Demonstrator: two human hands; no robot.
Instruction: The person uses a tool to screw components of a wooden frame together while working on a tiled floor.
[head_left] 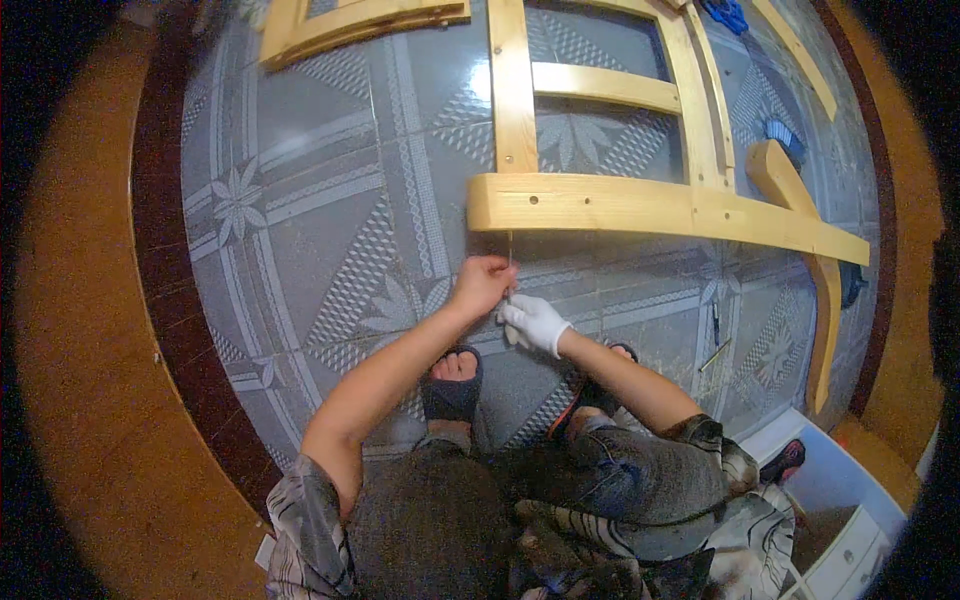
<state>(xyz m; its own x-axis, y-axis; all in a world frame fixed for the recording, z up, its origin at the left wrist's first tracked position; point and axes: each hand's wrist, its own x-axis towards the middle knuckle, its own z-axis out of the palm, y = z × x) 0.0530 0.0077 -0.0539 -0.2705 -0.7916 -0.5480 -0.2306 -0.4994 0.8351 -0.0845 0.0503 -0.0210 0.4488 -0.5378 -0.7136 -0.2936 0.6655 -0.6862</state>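
The left hand (484, 285), bare, pinches a thin metal rod (510, 250) between thumb and fingers, and the right hand (537, 324), in a white glove, sits just below it with its fingers curled in around the rod's lower end, which they mostly hide. The rod stands between the hands and the near side of a pale wooden frame (513, 95); its upper end meets the lower edge of the front beam (650, 210), near the beam's left end, though I cannot tell whether it goes in or only touches. The beam runs crosswise in front of the person, with a few dark holes along its face, and the rest of the frame stretches away behind it over the patterned tile floor (285, 110). Another wooden piece (365, 18) lies at the upper left, well apart from the hands. At the right, a curved wooden piece (824, 330) reaches past the beam's right end, with a blue brush (786, 140) near its upper part. Two slim tools, one dark (716, 325) and one yellowish (714, 357), lie on the tiles right of the gloved hand. A white drawer unit (850, 480) stands at the lower right.
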